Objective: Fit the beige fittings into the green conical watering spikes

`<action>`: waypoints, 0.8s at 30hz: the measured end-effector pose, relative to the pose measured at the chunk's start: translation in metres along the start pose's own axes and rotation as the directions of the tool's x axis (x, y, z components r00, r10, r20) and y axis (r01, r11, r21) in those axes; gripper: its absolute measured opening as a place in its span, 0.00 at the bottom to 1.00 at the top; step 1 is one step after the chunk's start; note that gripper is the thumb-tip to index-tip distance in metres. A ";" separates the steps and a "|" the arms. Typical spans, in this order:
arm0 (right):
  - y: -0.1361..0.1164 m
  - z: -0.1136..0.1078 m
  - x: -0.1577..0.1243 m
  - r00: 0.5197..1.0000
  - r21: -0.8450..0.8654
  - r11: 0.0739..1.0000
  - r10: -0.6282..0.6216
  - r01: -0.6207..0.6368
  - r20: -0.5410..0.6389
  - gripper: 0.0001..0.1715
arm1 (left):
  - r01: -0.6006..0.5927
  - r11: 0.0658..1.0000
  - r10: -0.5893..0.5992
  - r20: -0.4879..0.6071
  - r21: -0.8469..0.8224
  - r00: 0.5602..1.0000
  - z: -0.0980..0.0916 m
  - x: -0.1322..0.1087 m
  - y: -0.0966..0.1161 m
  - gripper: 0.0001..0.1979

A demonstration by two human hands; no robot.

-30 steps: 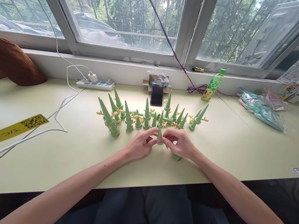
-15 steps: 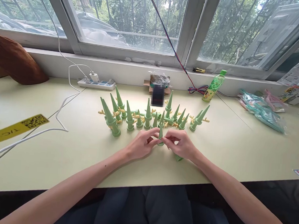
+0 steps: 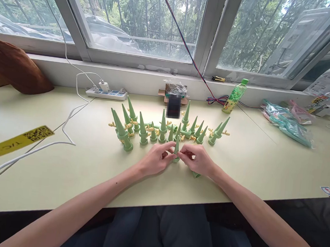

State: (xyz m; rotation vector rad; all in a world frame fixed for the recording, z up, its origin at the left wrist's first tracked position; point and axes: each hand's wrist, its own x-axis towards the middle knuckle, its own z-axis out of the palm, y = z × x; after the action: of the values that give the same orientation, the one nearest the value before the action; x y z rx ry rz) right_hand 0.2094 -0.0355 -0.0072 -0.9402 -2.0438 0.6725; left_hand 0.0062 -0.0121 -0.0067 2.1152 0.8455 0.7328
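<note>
Thumb and fingers of my left hand [image 3: 159, 158] are closed around a green plastic watering spike [image 3: 177, 146] that stands point up just above the table. My right hand [image 3: 197, 158] is pinched against the spike's right side; whatever is between those fingertips is too small and covered to make out. Under my right hand lies a green tube-like piece [image 3: 196, 175], mostly hidden. Just beyond my hands, several like green spikes [image 3: 143, 131] stand upright in a loose arc, many with small yellow valves [image 3: 112, 124] sticking out from their sides.
A power strip [image 3: 107, 93] with a white cable lies at the back left. An opened carton [image 3: 161, 92] sits at back centre. A green drink bottle [image 3: 235, 95] and plastic-bagged items [image 3: 287, 123] are to the right. Yellow tape [image 3: 17, 144] shows at left.
The view has shifted very slightly. Both hands keep their places at the spike, with only tiny movement of the right fingertips against its side.
</note>
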 end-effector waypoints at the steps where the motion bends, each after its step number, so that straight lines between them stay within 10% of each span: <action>1: 0.001 0.000 0.000 1.000 0.007 1.000 0.004 -0.004 -0.002 0.14 | -0.001 1.000 0.001 -0.008 0.008 1.000 0.000 0.000 0.000 0.09; 15: 0.007 -0.005 0.007 0.996 -0.010 0.998 0.058 -0.059 -0.068 0.20 | -0.046 0.958 0.083 -0.122 0.284 0.989 0.001 0.000 0.000 0.06; 24: 0.023 -0.018 0.010 0.872 -0.186 0.966 0.070 -0.181 -0.485 0.28 | 0.013 0.912 0.103 -0.258 0.411 0.961 -0.004 0.000 -0.006 0.08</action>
State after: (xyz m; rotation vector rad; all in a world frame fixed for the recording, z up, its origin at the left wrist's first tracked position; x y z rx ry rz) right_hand 0.2285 -0.0122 -0.0093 -1.2426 -1.6443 0.2347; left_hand 0.0012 -0.0077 -0.0095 2.4434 1.1894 0.9579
